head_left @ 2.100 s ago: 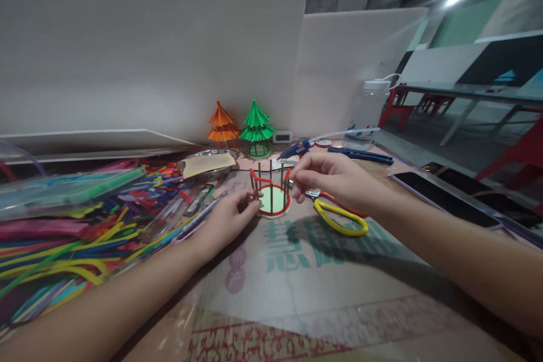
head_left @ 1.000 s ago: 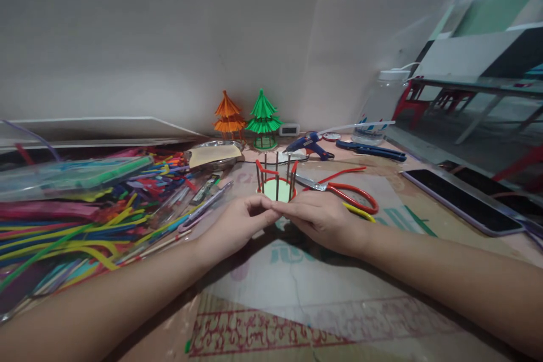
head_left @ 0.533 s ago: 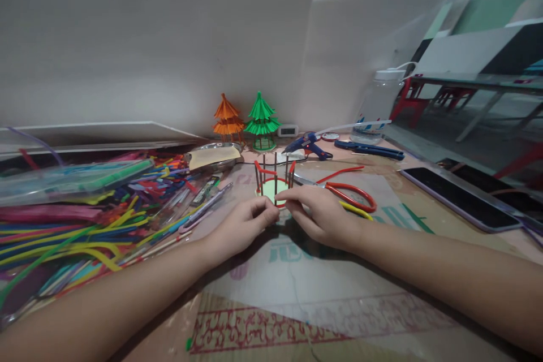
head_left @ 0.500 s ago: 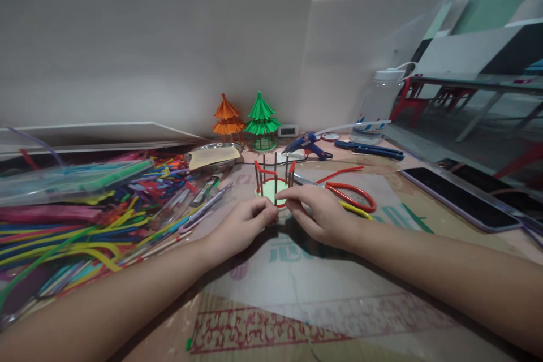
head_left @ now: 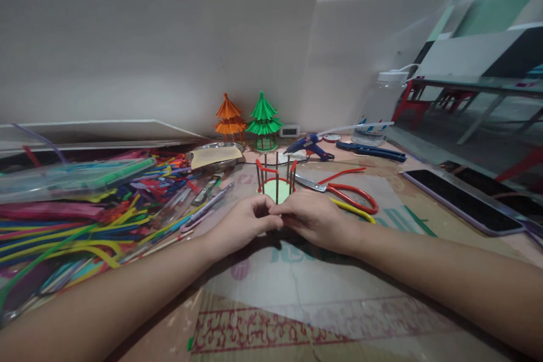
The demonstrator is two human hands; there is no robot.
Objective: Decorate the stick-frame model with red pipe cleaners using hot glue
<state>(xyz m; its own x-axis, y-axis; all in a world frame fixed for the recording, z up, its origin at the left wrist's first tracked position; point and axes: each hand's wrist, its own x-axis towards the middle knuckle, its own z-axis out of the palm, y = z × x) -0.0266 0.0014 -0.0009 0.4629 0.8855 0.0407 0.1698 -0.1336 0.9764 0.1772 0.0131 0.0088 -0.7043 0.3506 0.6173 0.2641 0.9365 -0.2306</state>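
Tray point(head_left: 216, 150) holding yellow sheet, stick model point(head_left: 275, 181) just beyond fingertips, left hand point(head_left: 241, 226) and right hand point(head_left: 316, 219) pinching its near base

Glossy plastic sheet point(head_left: 339, 271), fuzzy pipe cleaners point(head_left: 63, 237)

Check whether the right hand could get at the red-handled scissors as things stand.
Probably yes: the scissors lie flat just beyond the right hand with nothing between them, though its fingertips are now pinched at the small post frame.

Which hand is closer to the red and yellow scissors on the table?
Right. The right hand lies just beside the scissors, on their near left side. The left hand is farther away, beyond the right hand.
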